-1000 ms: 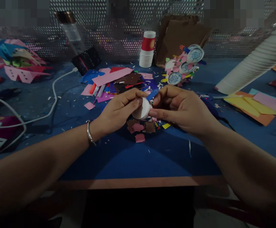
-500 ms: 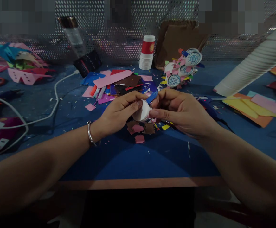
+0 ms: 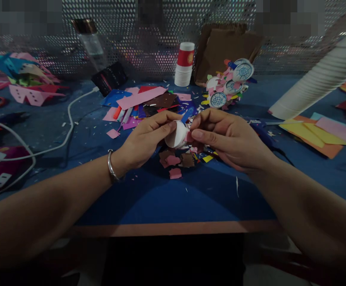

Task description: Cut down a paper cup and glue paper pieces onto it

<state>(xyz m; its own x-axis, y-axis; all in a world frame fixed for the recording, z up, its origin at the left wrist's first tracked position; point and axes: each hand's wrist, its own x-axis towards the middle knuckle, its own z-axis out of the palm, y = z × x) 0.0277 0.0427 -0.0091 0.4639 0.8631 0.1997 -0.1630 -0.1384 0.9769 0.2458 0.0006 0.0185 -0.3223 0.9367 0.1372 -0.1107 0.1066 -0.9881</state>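
Note:
My left hand [image 3: 150, 139] is closed round a small white paper cup [image 3: 175, 134], tipped so that its pale round end faces me. A blue paper strip [image 3: 187, 114] sticks up from the cup's far side. At the cup's right side my right hand [image 3: 225, 137] pinches a small pink paper piece [image 3: 188, 136] between thumb and fingers, close against the cup. Below the hands lie torn pink paper scraps [image 3: 175, 173] and a brown scrap [image 3: 187, 159] on the blue table, along with a yellow scrap [image 3: 207, 158].
Coloured paper sheets [image 3: 141, 99] are heaped behind my hands. A stack of paper cups [image 3: 184, 65] and decorated cups [image 3: 228, 85] stand farther back. A long cup stack [image 3: 318, 75] leans at the right. A white cable [image 3: 68, 115] crosses the left side, near a dark phone-like object [image 3: 110, 78].
My right hand has shifted slightly right of the cup, exposing the pink piece between its fingers. The cup has turned a little in my left hand, and the blue strip has swung left.

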